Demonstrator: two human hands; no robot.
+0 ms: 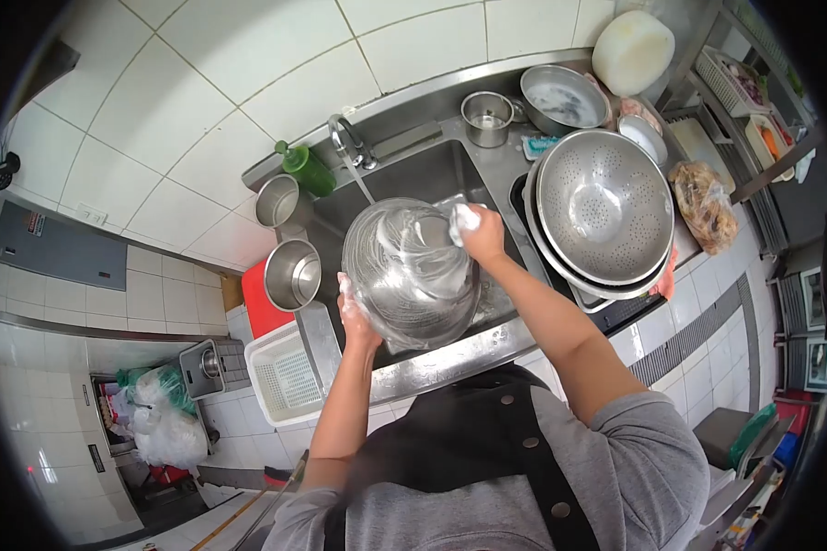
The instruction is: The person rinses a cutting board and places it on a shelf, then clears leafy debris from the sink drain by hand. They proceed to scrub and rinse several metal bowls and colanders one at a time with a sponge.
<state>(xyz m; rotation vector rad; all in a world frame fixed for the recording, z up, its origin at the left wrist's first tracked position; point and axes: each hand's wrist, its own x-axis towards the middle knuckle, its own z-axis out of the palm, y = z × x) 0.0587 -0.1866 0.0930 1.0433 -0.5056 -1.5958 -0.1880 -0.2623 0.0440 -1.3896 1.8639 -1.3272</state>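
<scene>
A large round metal bowl [404, 303], smeared with white suds, is held over the sink basin [464, 170]. My left hand [355, 317] grips its rim at the lower left, with foam on the fingers. On the bowl's upper right side, my right hand [483, 237] is closed around a foam-covered white sponge [464, 220]; the lather hides most of its shape. Water runs from the faucet [347, 145] just behind the bowl.
Left of the sink are a green pump bottle [308, 170], metal pots [292, 275] and a white basket [283, 372]. To the right stand a stacked metal colander [605, 207], a small pot [488, 119], a soapy basin [565, 99] and a bagged item [705, 207].
</scene>
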